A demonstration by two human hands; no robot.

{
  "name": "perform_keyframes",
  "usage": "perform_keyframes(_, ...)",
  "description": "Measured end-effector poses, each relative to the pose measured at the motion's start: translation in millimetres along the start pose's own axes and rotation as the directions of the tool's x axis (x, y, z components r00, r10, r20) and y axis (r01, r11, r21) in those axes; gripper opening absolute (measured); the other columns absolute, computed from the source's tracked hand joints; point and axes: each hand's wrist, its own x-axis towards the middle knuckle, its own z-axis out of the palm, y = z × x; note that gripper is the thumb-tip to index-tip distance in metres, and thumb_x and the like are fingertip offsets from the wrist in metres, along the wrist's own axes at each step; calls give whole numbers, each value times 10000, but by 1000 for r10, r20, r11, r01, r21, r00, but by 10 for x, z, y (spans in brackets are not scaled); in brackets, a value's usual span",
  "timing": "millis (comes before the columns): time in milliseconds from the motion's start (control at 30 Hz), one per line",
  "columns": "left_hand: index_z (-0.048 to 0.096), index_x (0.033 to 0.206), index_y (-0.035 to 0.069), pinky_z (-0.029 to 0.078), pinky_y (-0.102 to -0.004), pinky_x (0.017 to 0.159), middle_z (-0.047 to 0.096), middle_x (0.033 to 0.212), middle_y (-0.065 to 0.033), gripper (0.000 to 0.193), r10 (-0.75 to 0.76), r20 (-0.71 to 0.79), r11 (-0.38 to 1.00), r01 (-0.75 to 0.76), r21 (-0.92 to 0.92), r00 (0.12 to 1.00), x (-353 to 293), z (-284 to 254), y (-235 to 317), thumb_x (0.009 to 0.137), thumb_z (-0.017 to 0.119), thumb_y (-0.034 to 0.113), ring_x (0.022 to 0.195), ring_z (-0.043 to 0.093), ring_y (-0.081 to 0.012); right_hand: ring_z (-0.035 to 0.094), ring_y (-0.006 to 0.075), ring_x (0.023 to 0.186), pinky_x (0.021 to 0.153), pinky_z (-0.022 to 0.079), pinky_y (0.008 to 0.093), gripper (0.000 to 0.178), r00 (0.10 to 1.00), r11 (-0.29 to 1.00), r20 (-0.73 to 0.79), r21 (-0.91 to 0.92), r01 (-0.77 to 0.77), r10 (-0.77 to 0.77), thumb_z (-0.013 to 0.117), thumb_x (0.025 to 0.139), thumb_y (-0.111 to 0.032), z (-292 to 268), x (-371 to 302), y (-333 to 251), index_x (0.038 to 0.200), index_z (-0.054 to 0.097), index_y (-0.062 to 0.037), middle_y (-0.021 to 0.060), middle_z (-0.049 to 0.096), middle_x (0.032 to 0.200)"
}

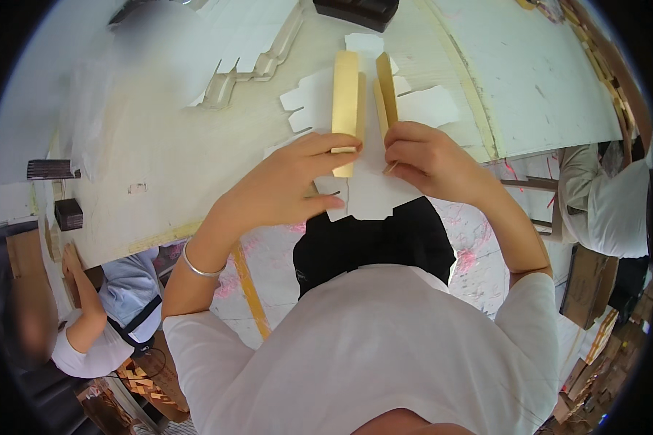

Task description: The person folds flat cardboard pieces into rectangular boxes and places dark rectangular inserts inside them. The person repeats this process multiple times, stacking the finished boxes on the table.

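Observation:
A white die-cut cardboard box blank [368, 192] lies on the table in front of me, its near end reaching past the table edge. Two folded gold panels stand along it: a left gold panel [345, 90] and a right gold panel [387, 94]. My left hand [290, 177] has its fingers bent over the near part of the left panel, its thumb lower down by the white card. With finger and thumb closed, my right hand [429, 161] grips the near end of the right panel; its fingertips are partly hidden.
A stack of flat white blanks [247, 36] lies at the far left, beside a dark tray [359, 11] at the back. Small dark boxes [69, 214] sit at the left table edge. One person [87, 326] sits at lower left; another person's sleeve [617, 203] shows at right.

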Motion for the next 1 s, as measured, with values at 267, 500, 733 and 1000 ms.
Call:
perform_keyframes(267, 635, 929, 45, 521, -273, 636, 663, 848, -67, 228, -29, -224, 999, 37, 32, 974, 303, 346, 16, 749, 759, 107, 673, 645, -200, 575, 319, 806, 683, 486, 380, 215, 983, 990, -114, 31, -138, 141, 648, 777, 48, 116, 29, -120, 927, 503, -2, 130, 538, 850)
perform_keyframes(500, 641, 872, 29, 456, -316, 527, 594, 735, -75, 135, 18, -289, 974, 49, 221, 957, 300, 465, 64, 766, 726, 29, 594, 577, -197, 566, 345, 969, 817, 477, 394, 441, 919, 881, -2, 286, -378, 395, 595, 749, 97, 24, -44, -268, 1165, 512, -25, 181, 551, 1105)
perform_keyframes(733, 660, 824, -3, 397, -284, 510, 540, 688, -74, 79, -251, -272, 960, 203, -193, 929, 87, 445, 241, 757, 688, -33, 573, 504, -177, 541, 328, 1085, 876, 450, 404, 686, 994, 924, 47, -367, 109, -99, 679, 624, -3, 191, -373, -418, 1291, 522, -34, 185, 420, 1405)
perform_keyframes(1000, 504, 1154, -13, 428, -235, 561, 606, 918, -94, 302, -322, -34, 793, 250, -556, 946, 103, 255, 169, 982, 532, 233, 610, 484, -100, 602, 218, 813, 694, 478, 311, 376, 896, 970, -413, 234, -67, 161, 657, 793, 25, 390, -140, -197, 1154, 570, -34, 106, 626, 874)
